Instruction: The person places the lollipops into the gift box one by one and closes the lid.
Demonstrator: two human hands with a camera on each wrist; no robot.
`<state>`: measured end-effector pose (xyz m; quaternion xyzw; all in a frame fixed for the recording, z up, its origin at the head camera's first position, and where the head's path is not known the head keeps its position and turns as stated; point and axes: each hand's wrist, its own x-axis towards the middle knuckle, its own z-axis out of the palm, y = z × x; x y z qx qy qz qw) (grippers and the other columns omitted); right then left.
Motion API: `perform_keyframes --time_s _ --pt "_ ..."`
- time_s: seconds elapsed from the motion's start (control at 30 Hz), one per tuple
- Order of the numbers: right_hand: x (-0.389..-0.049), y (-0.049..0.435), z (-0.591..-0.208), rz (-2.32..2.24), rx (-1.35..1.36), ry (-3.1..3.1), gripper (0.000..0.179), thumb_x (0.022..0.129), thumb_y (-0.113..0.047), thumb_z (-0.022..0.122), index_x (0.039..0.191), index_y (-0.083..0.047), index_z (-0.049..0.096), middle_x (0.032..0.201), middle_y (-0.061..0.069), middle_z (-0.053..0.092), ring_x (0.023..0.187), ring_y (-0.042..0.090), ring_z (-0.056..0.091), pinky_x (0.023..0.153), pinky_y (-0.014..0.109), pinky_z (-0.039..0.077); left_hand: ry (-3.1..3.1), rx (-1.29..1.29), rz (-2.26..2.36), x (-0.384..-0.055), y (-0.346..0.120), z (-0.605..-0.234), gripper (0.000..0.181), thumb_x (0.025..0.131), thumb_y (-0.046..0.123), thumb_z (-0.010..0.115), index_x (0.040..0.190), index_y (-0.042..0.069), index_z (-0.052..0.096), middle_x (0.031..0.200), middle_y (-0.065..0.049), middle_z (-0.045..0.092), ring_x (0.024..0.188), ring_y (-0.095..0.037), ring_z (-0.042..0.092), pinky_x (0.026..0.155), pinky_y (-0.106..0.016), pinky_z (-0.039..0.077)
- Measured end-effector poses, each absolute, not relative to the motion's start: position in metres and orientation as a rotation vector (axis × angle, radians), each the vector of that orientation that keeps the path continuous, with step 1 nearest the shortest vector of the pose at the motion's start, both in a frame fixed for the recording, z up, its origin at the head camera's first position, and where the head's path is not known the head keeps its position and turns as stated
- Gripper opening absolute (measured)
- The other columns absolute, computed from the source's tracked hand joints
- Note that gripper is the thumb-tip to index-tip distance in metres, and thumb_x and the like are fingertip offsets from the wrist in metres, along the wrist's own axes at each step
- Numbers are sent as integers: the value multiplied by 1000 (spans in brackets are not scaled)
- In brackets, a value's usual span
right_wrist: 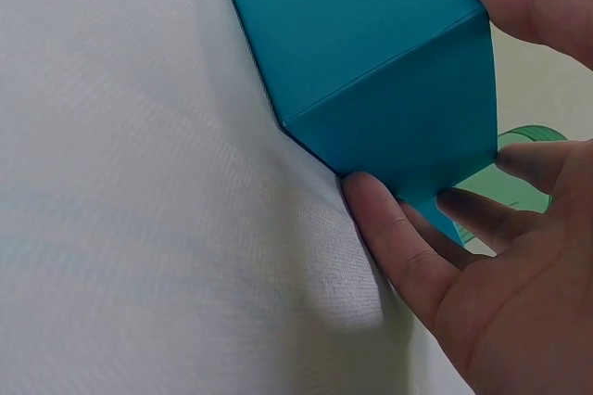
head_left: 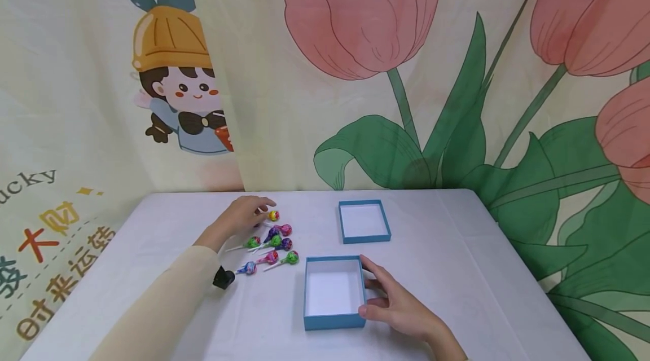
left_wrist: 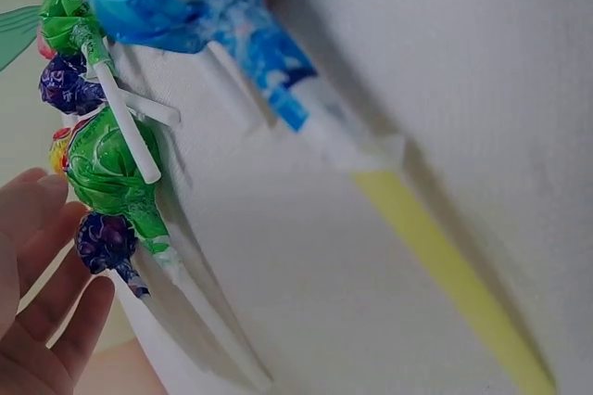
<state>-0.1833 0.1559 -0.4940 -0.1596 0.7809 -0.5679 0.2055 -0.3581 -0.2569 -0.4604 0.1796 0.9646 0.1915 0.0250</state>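
At the back left, my left hand [head_left: 246,213] reaches over the far end of a group of lollipops, its fingers loosely bent beside a yellow-wrapped lollipop [head_left: 274,215]. Seen from the left wrist, the fingertips lie close to a purple lollipop [left_wrist: 105,242] and a green lollipop [left_wrist: 111,163], with no lollipop gripped. A blue lollipop [head_left: 247,268] lies nearest the left wrist camera. My right hand [head_left: 398,302] holds the right side of an uncovered blue box [head_left: 335,322] with a white inside, thumb at the near corner and index finger along the far part.
A shallower blue box piece [head_left: 365,239], perhaps the lid, lies behind the box. Pink lollipops [head_left: 271,258] and several others are scattered left of the box on the white tablecloth [head_left: 437,259]. A printed curtain [head_left: 274,96] hangs behind the table.
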Motion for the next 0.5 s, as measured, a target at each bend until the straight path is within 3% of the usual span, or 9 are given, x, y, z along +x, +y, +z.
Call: perform_keyframes --time_s 0.5 --pt "-184 153 -493 -1578 -432 2187 94 95 -35 81 170 -32 24 174 14 24 146 38 46 108 37 54 2939 539 608 -367 -252 -470 30 104 14 69 134 15 72 117 -6 73 110 -27 66 104 -54 54"
